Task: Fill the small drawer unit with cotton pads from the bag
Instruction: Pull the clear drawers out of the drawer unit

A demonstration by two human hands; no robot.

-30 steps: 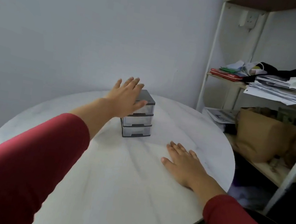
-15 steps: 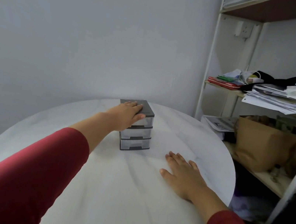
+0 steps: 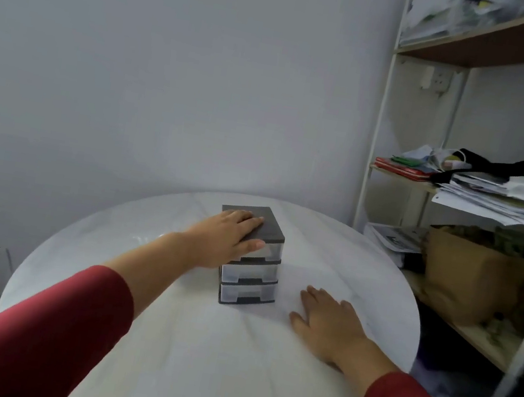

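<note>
A small drawer unit [image 3: 249, 280] with a dark grey top and three clear drawers, all pushed in, stands on the round white table [image 3: 193, 366]. My left hand [image 3: 227, 237] rests on it: the fingers lie flat on the lid and the thumb touches the front of the top drawer. To the right of the unit, my right hand [image 3: 326, 325] lies palm down on the table with the fingers spread, holding nothing. No cotton pads and no bag of them show on the table.
A white-framed shelf unit [image 3: 370, 167] stands right of the table, against the wall. It holds a brown paper bag [image 3: 467, 282], a stack of papers [image 3: 506, 206] and dark cloth. The table's right edge lies close to the shelves.
My left hand came down from above the unit onto its lid, and the thumb now touches the top drawer's front. The view has tilted up. My right hand has stayed flat on the table.
</note>
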